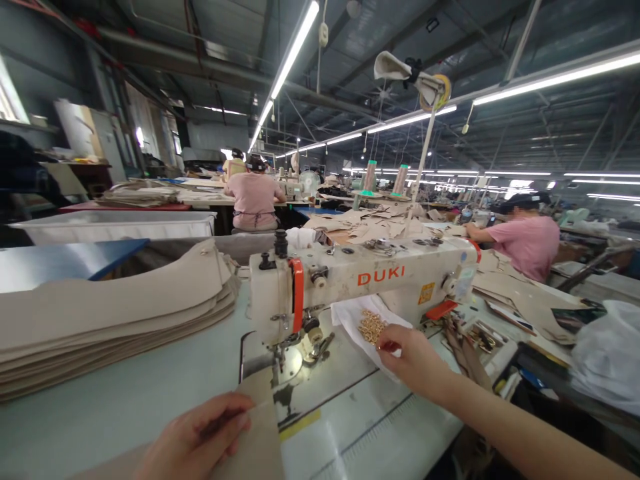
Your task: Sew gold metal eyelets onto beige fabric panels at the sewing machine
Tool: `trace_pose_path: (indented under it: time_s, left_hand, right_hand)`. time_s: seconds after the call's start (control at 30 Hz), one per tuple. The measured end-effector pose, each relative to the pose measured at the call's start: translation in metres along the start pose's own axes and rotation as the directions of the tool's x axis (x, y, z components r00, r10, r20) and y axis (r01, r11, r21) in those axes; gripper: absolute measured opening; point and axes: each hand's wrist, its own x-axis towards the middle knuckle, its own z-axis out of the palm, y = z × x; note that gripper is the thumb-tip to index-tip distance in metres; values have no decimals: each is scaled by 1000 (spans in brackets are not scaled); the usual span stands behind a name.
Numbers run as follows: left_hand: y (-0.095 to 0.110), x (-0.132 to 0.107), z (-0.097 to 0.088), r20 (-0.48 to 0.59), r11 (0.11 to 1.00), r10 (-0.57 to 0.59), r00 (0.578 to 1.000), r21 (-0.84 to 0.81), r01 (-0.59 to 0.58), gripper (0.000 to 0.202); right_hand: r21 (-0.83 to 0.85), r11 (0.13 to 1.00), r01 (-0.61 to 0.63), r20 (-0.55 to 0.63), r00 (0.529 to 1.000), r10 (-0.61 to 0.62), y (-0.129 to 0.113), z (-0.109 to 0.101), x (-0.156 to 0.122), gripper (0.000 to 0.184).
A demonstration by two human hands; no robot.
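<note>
My left hand (200, 433) is closed at the edge of a flat beige panel (263, 420), fingers curled together, in front of the sewing machine (360, 273). The panel lies on the machine bed just short of the lit needle area. To the right, my right hand (413, 360) pinches thumb and forefinger at the near edge of a heap of small gold metal pieces (371, 325). A gold glint shows at its fingertips; the piece's exact shape is hidden. The heap rests on a white cloth (350, 313) under the machine arm.
A thick stack of beige panels (115, 313) stands on the left of the table. Right of the machine is a tray of small metal parts (483, 340) and a white plastic bag (607, 360). Thread cones (369, 179) stand behind. People in pink shirts (254, 200) sit further off.
</note>
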Motion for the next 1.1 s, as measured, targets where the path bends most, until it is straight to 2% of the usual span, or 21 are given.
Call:
trace_pose_path:
  time_s: [0.07,0.17,0.3,0.43,0.6,0.83,1.0,1.1]
  left_hand:
    - [8,-4,-1,19,1000,10,1000,-3,-10,28]
    - [14,-9,0,22,998,62,998,-35,-61,24]
    - [14,-17,3,10,992,110,994,-63,-109,19]
    - [14,-23,4,-27,990,110,994,-84,-112,17]
    - [15,-22,5,-61,990,103,993,-93,-108,16]
    - [14,-18,11,-137,991,24,990,-131,-42,16]
    - [17,-19,12,-166,994,-7,986,-107,-11,16]
    - [19,-19,13,-168,994,-10,986,-105,-8,16]
  right_hand:
    - [219,976,-3,-8,1000,5,-16,7,-2,15]
    - [512,858,-49,69,998,16,-45,28,-1,14]
    - [634,761,-136,214,977,-4,-81,65,7,14]
    - [707,676,-209,286,958,-3,-102,93,16,12]
    - [776,583,-242,280,960,24,-107,111,19,13]
    - [867,414,-276,288,957,36,-107,116,17,14]
    - [886,375,-272,280,960,34,-107,116,15,15]
    - [881,407,-244,260,966,16,-107,116,14,15]
